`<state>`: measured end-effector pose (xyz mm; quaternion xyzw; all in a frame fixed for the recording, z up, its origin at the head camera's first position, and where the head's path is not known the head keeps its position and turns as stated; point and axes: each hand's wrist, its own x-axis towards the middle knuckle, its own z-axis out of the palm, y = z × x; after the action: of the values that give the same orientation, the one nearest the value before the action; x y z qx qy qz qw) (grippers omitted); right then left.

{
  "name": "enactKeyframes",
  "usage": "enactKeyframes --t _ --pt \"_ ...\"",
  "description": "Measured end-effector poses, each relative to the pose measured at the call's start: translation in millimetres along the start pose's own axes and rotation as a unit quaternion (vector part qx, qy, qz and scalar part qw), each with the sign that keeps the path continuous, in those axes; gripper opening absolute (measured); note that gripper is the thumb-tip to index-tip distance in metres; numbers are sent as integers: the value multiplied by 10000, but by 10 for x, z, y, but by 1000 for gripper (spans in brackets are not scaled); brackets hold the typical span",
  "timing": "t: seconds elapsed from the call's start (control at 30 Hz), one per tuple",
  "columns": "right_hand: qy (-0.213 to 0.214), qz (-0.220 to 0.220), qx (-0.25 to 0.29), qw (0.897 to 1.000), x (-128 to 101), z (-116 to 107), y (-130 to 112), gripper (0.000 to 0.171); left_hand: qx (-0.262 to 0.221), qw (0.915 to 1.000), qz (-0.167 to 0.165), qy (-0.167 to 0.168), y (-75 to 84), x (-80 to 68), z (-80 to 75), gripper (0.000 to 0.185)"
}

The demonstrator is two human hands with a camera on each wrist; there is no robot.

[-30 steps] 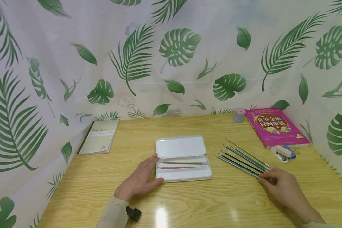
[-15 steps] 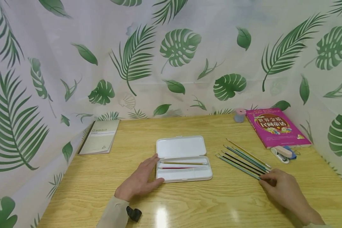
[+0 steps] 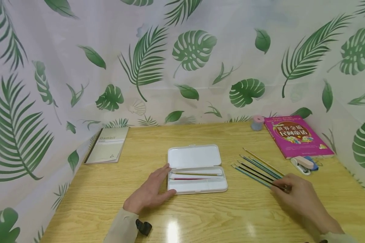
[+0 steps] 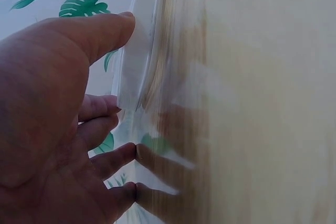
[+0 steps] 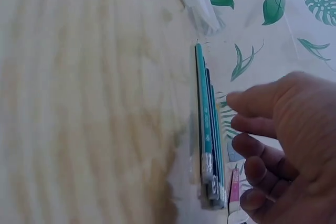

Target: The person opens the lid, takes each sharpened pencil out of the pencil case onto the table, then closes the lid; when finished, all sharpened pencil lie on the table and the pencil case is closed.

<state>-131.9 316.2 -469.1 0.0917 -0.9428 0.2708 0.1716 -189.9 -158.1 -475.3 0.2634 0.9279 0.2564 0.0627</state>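
Observation:
My left hand (image 3: 150, 187) lies against the left end of an opened white pencil case (image 3: 194, 157), thumb at its front corner and fingers at the side. The left wrist view shows its thumb (image 4: 113, 30) on the case wall (image 4: 139, 40). A yellow pencil (image 3: 194, 173) and a red pencil (image 3: 190, 178) lie inside. My right hand (image 3: 296, 194) is over the eraser ends of several pencils (image 3: 255, 168) fanned on the table. In the right wrist view its curled fingers are beside the pencils' metal ferrules (image 5: 208, 163); I cannot tell whether a black pencil (image 3: 258, 173) is pinched.
A grey notebook (image 3: 106, 145) lies at the back left. At the back right are a magenta book (image 3: 298, 136) and a small pink-and-blue spool-shaped object (image 3: 257, 123). A pink-and-white stapler (image 3: 302, 164) sits beside a blue item (image 3: 313, 162). Leaf-printed cloth (image 3: 158, 74) encloses the table.
My right hand has shifted slightly up and left over the pencil ends, covering more of them. The left hand stays at the case. The head view has turned slightly.

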Motion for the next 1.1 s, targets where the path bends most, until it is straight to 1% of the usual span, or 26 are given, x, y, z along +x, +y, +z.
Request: enactKeyframes --t 0.07,0.17,0.27,0.4,0.6,0.73,0.87,0.93,1.0,1.1 --pt "0 -158 310 9994 50 35 -28 15 -10 10000 1 -10 -4 -3 0 80" --pt "-143 -335 775 9963 135 97 -88 24 -35 10000 -15 -37 -5 -12 1 80" --pt "-342 -499 1001 9931 220 172 -175 28 -58 10000 -14 -69 -5 -15 3 80" --pt "-515 -865 970 9902 337 309 -299 29 -65 9999 -45 -95 -4 -10 4 80" --pt "-703 -1398 1053 9821 496 546 -489 31 14 9999 -126 -107 -11 -2 -5 81" --pt "-641 -1676 993 9787 583 693 -606 28 -10 9998 -144 -132 -9 -6 -16 81" --pt "-781 -1685 966 9778 639 783 -707 25 -27 9998 -117 -146 -15 -1 -15 81" --pt "-873 -1617 974 9781 659 805 -752 23 -44 9998 -100 -154 -18 3 -14 81" --pt "-917 -1565 981 9785 681 821 -789 22 -67 9998 -130 -166 -14 2 -19 81" --pt "-915 -1611 927 9783 719 852 -827 20 -63 9996 -201 -191 -10 -4 -35 82"
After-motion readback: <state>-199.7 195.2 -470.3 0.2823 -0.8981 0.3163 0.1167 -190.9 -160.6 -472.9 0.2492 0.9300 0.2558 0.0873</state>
